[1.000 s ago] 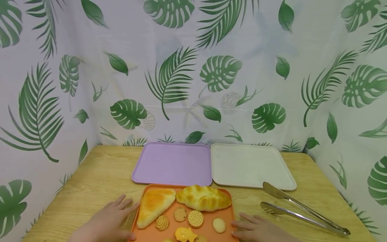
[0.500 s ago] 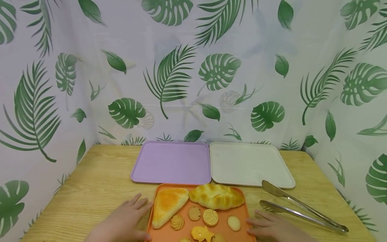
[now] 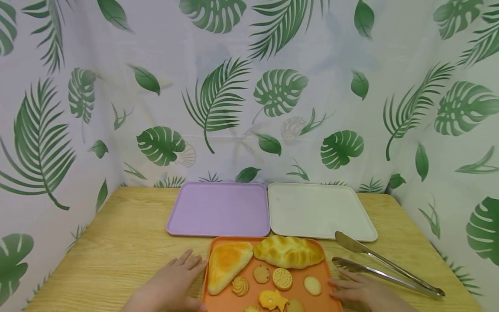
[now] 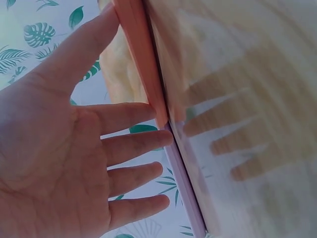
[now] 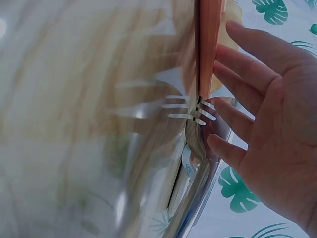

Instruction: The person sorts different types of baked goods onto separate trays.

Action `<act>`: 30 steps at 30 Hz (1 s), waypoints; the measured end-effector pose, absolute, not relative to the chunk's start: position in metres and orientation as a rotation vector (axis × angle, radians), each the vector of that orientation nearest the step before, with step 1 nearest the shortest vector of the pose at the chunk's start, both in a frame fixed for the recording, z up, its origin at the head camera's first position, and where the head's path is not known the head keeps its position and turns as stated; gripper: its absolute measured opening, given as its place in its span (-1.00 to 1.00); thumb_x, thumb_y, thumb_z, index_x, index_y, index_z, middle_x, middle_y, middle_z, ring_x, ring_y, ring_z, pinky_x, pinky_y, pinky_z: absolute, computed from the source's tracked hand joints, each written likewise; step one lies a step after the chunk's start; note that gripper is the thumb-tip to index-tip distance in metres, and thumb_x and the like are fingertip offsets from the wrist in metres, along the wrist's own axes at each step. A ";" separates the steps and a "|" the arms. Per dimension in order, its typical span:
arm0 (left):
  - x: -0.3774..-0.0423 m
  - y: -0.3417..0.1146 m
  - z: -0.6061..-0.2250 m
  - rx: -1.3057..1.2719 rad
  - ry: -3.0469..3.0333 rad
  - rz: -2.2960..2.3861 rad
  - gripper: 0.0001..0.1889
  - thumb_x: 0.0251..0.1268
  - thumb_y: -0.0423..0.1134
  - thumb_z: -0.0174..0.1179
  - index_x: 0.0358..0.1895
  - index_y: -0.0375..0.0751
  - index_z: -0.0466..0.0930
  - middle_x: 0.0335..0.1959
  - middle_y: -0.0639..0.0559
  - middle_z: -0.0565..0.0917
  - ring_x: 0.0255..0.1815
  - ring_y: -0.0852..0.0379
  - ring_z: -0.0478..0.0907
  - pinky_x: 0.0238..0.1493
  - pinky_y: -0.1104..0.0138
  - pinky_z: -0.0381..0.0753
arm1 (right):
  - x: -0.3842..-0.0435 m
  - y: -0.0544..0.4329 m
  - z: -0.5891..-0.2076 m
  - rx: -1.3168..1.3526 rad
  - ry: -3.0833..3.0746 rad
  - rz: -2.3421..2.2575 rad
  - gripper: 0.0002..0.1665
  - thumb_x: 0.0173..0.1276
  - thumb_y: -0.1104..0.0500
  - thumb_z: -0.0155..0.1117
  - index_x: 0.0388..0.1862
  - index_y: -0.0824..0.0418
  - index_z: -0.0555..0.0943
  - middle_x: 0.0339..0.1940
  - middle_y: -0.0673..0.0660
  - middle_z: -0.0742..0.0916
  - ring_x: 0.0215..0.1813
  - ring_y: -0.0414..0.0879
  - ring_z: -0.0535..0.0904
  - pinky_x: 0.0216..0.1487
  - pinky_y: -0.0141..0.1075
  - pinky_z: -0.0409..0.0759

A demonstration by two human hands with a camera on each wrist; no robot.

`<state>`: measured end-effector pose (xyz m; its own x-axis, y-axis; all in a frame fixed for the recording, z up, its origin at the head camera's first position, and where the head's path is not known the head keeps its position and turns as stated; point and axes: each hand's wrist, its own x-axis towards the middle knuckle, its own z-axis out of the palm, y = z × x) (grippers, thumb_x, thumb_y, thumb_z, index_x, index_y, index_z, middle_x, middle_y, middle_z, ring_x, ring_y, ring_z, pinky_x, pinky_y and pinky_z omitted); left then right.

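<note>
Head view: the orange tray [image 3: 226, 303] sits at the bottom centre of the frame, running off the lower edge, with a hand on either side. Left hand [image 3: 175, 279] has its fingers straight and spread, not wrapped round anything; in the left wrist view the thumb and index finger are touching the tray's rim. Right hand [image 3: 360, 286] is loose too, fingers apart and slightly bent, fingertips right at the opposite rim. Can't tell how many of those actually make contact.

On the tray there's a triangular bread [image 3: 228, 264] at its upper left and a braided loaf [image 3: 288, 252] at its upper right. Below them are a swirl cookie [image 3: 240, 286], a speckled round cookie [image 3: 261, 274], a dotted round cookie [image 3: 282, 279], a pale oval cookie [image 3: 312, 285] and a fish-shaped cookie [image 3: 272, 299], plus a couple cut off by the frame.

Purple tray [image 3: 220, 210] and white tray [image 3: 319, 212] are side by side mid-frame. Metal tongs [image 3: 362, 249] lie spread at lower right, near the right hand, one tip overlapping the white tray's lower edge. All on a wood-grain table [image 3: 97, 247].
</note>
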<state>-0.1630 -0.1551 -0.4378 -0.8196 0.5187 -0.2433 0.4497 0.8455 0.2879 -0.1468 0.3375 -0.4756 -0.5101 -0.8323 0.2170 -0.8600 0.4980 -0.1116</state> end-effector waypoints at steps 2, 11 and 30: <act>-0.163 -0.154 -0.436 0.711 2.704 0.309 0.06 -0.10 0.38 0.34 0.45 -0.18 0.29 0.47 -0.20 0.32 0.55 -0.30 0.07 0.40 -0.25 0.20 | -0.147 0.337 -0.475 1.459 -2.610 0.304 -0.41 0.25 -0.16 0.32 0.26 -0.08 0.58 0.36 -0.08 0.56 0.51 -0.60 -0.31 -0.07 -0.22 0.65; -0.162 -0.157 -0.430 0.692 2.694 0.355 0.04 -0.09 0.33 0.37 0.45 -0.21 0.28 0.44 -0.28 0.33 0.53 -0.35 0.07 0.39 -0.28 0.18 | -0.144 0.329 -0.456 1.221 -2.639 0.436 -0.37 0.20 -0.02 0.42 0.29 -0.06 0.55 0.28 -0.10 0.62 0.47 -0.66 -0.11 0.12 -0.42 0.55; -0.164 -0.155 -0.433 0.673 2.680 0.308 0.04 -0.06 0.37 0.32 0.47 -0.15 0.26 0.47 -0.21 0.32 0.54 -0.28 0.11 0.42 -0.22 0.18 | -0.150 0.362 -0.427 0.484 -2.630 0.448 -0.01 -0.06 -0.01 0.60 0.41 -0.01 0.41 0.17 0.13 0.54 0.13 0.02 0.41 0.06 -0.14 0.46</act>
<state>-0.1641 -0.1552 -0.4328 -0.8219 0.4908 -0.2891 0.4124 0.8628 0.2922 -0.1505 0.3616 -0.4270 -0.8483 -0.2617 0.4604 -0.3994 0.8870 -0.2317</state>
